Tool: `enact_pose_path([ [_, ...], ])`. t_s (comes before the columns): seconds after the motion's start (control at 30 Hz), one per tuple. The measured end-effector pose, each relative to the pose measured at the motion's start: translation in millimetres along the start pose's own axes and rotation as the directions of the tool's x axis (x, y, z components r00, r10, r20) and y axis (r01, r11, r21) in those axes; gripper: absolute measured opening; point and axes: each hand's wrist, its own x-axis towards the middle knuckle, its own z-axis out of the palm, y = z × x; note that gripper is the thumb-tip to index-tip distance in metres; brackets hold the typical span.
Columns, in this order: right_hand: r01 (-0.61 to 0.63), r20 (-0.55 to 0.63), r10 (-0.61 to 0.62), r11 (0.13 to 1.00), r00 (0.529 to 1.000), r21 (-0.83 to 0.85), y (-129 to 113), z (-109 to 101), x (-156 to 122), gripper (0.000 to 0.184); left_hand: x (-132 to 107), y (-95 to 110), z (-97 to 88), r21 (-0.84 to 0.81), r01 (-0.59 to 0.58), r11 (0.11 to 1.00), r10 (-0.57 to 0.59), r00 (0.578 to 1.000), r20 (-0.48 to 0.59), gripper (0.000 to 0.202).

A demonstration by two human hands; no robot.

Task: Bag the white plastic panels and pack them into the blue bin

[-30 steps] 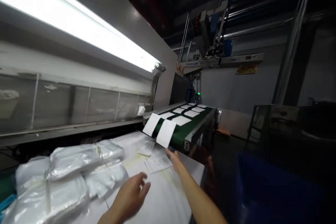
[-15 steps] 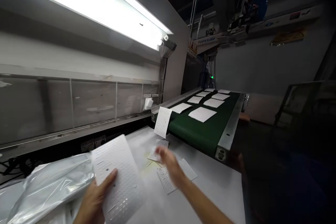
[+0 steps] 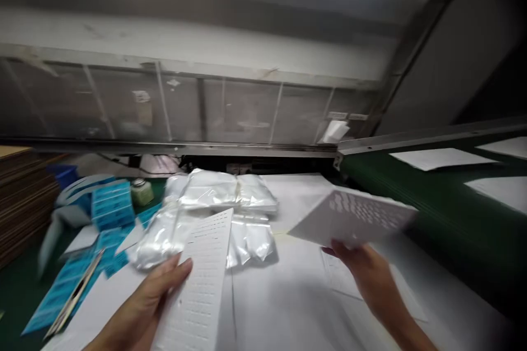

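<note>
Two white perforated sheets (image 3: 203, 279), held.

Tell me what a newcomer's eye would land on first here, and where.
The left hand grips a slotted white sheet at the bottom centre, while the right hand holds a perforated white sheet above the white table. Behind them lies a heap of clear plastic bags, and a dark green conveyor belt carrying flat white sheets runs along the right.
</note>
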Motion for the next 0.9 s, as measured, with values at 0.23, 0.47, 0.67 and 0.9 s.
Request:
enact_pose_path([
  [0.23, 0.963, 0.521, -0.810, 0.229, 0.268, -0.140, -82.8, 20.1, -110.2, 0.036, -29.8, -70.8, -38.2, -0.104, 0.332, 0.938, -0.268, 0.880, 0.392, 0.038],
  [0.47, 0.973, 0.779, -0.584, 0.165, 0.228, -0.161, -142.5, 68.0, -165.1, 0.035, -81.6, -79.1, -64.6, 0.126, 0.218, 0.968, -0.242, 0.944, 0.225, 0.036],
  [0.67, 0.981, 0.839, -0.509, 0.099, 0.194, -0.167, -153.0, 96.4, -190.0, 0.053, -107.6, -72.6, -75.3, 0.316, -0.095, 0.944, 0.016, 0.970, 0.244, 0.031],
  [0.9, 0.793, 0.757, -0.346, 0.495, 0.555, -0.356, -154.5, 109.0, -191.3, 0.021, -97.0, -37.5, -90.1, 0.475, -0.399, 0.784, 0.229, 0.898, 0.375, 0.030],
])
